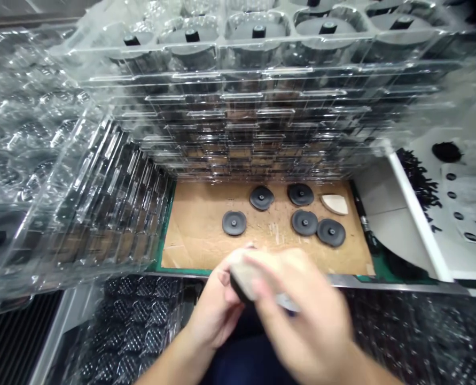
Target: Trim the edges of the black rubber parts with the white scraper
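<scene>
Head view: at the lower centre of the frame, the left hand (216,305) is closed around a dark part (240,289), and the blurred right hand (307,310) pinches a pale pad (246,275) against it. Five dark discs (234,223) lie on cardboard (197,235) mid-frame, below stacked clear trays (257,115).

Counted five dark discs (234,223) on one cardboard sheet (197,224), one cream pad (334,204), five knobs (259,31) along top tray's (221,40) front row.
</scene>
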`<action>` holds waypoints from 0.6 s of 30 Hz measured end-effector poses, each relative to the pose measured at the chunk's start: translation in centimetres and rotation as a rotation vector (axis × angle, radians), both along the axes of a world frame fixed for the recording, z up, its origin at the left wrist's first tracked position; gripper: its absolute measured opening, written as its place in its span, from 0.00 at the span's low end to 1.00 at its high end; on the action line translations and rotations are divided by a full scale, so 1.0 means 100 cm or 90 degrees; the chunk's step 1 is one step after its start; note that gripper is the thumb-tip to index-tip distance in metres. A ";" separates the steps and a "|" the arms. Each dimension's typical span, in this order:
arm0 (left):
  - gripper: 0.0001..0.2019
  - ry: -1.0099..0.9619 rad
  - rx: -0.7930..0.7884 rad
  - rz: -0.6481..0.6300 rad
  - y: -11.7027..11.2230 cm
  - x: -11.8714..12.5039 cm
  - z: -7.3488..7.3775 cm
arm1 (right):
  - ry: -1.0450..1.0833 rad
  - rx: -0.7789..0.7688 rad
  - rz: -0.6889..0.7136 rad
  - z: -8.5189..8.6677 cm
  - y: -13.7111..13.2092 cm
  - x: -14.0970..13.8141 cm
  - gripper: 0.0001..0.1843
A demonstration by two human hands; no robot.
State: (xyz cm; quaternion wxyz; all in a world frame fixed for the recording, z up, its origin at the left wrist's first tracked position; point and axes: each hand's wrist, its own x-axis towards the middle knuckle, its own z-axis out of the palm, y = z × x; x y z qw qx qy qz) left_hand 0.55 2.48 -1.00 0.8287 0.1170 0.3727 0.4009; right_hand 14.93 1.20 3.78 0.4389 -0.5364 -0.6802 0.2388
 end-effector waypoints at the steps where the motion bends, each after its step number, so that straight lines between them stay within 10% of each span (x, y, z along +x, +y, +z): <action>1: 0.27 0.020 0.010 0.013 0.001 -0.001 0.000 | -0.010 0.010 0.053 0.002 0.002 -0.006 0.14; 13: 0.32 0.044 0.077 0.055 0.005 -0.009 0.003 | 0.006 -0.042 0.229 0.004 0.012 -0.004 0.12; 18: 0.32 0.023 0.030 0.031 0.006 -0.006 0.005 | -0.163 -0.056 0.051 0.007 0.007 0.009 0.12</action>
